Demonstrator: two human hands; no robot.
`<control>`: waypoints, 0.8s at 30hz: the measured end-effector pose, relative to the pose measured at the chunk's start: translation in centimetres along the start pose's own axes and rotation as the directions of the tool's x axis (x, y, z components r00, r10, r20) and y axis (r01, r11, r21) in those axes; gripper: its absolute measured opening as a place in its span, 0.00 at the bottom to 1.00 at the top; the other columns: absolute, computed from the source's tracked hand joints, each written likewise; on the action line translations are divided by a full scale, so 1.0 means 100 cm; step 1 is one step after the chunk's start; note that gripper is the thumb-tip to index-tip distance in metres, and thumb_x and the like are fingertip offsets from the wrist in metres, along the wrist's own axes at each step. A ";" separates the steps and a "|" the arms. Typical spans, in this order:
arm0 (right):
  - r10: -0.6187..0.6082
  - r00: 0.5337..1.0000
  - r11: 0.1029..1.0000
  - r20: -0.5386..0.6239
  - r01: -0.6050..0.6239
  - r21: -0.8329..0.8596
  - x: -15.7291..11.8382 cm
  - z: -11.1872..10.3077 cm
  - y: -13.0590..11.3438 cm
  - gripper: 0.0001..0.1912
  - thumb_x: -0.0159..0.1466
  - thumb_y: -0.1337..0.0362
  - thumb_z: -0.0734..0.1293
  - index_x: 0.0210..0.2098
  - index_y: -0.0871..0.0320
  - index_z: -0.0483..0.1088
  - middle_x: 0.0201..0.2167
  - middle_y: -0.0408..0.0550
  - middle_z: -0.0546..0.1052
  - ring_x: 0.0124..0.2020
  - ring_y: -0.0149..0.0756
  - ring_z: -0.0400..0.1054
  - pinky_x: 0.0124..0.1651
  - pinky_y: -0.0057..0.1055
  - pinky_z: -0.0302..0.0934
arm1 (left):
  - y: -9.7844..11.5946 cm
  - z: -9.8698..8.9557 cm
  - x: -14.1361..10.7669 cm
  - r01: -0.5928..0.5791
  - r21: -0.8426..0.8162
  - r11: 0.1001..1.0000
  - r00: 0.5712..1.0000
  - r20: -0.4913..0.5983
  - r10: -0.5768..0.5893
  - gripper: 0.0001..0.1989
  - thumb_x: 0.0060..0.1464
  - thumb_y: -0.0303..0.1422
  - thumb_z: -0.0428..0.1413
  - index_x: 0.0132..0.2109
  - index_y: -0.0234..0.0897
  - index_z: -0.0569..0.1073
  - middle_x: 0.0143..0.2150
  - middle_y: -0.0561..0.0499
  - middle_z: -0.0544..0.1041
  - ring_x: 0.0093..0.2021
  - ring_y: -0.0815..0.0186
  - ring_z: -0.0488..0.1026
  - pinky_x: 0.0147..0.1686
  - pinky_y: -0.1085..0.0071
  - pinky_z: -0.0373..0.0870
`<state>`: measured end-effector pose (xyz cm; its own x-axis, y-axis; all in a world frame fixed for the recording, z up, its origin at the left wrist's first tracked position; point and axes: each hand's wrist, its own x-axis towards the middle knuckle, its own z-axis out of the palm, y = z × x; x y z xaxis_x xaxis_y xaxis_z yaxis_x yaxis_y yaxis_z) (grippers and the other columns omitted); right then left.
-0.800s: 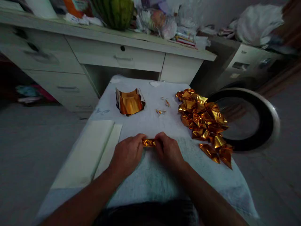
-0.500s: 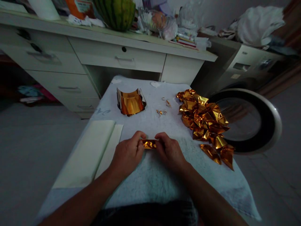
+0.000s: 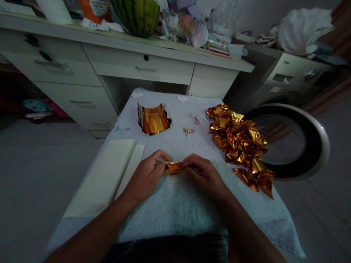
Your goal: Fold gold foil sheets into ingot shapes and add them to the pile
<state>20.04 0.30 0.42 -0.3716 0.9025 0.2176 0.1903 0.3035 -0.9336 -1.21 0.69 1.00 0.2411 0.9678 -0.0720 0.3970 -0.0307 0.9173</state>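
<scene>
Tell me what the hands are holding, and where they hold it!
A small piece of gold foil: the left hand pinches its left end, the right hand its right end.

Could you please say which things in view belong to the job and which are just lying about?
Apparently in use:
gold foil piece between left hand and right hand
gold foil heap
curved gold foil sheets

Apparently just lying about:
watermelon
orange packet
white bundle on the washing machine

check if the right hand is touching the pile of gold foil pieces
Apart. The head view plainly shows bare cloth between the right hand and the pile of gold foil pieces.
</scene>
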 end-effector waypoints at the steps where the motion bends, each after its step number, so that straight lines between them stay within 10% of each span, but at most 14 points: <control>1: 0.055 0.998 0.996 -0.009 -0.055 0.070 0.000 -0.001 0.000 0.05 0.65 0.69 0.64 0.38 0.56 0.72 0.35 0.45 0.74 0.38 0.32 0.69 0.43 0.31 0.62 | 0.000 0.000 0.000 0.001 -0.076 0.997 1.000 0.018 0.000 0.07 0.60 0.31 0.46 0.40 0.41 0.68 0.22 0.60 0.61 0.23 0.69 0.59 0.26 0.72 0.53; 11: 0.320 0.946 0.761 0.057 -0.292 0.579 -0.003 -0.008 0.012 0.09 0.59 0.60 0.74 0.38 0.56 0.75 0.26 0.40 0.72 0.25 0.25 0.63 0.29 0.24 0.54 | -0.005 -0.004 0.001 0.042 -0.532 0.846 0.977 0.198 0.076 0.11 0.61 0.41 0.55 0.41 0.38 0.71 0.27 0.55 0.70 0.28 0.71 0.64 0.29 0.74 0.57; 24: 0.334 0.930 0.725 0.152 -0.356 0.590 -0.003 -0.014 0.007 0.13 0.54 0.59 0.77 0.33 0.59 0.73 0.24 0.40 0.72 0.24 0.26 0.62 0.29 0.24 0.57 | -0.016 -0.001 0.006 0.108 -0.615 0.781 0.972 0.230 0.047 0.09 0.57 0.38 0.60 0.40 0.37 0.74 0.31 0.53 0.71 0.31 0.70 0.66 0.33 0.73 0.61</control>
<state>21.55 0.64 0.07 -0.4200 0.8946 -0.1523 -0.2658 -0.2817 -0.9220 -1.74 1.34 -0.45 0.4568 0.8818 -0.1173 -0.2088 0.2345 0.9494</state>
